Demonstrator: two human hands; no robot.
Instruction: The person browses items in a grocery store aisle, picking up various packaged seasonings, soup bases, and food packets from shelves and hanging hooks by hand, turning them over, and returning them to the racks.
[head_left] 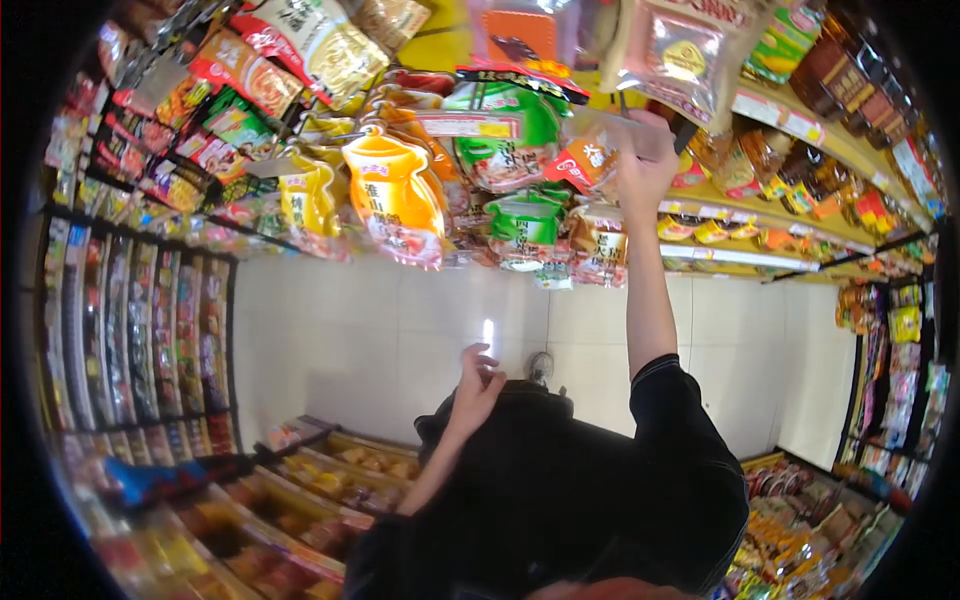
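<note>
While the left hand (478,388) hangs loosely open, the right hand (648,158) grasps a red-labelled packet (588,160).

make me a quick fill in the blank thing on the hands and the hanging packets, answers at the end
The hand up among the hanging packets is the person's ____ one. The sleeve on that arm is coloured ____. In the picture, the large orange pouch is to the ____ of the green packets. The lower hand, over the floor side, visibly holds ____.
Missing words, in order: right; black; left; nothing.
</note>
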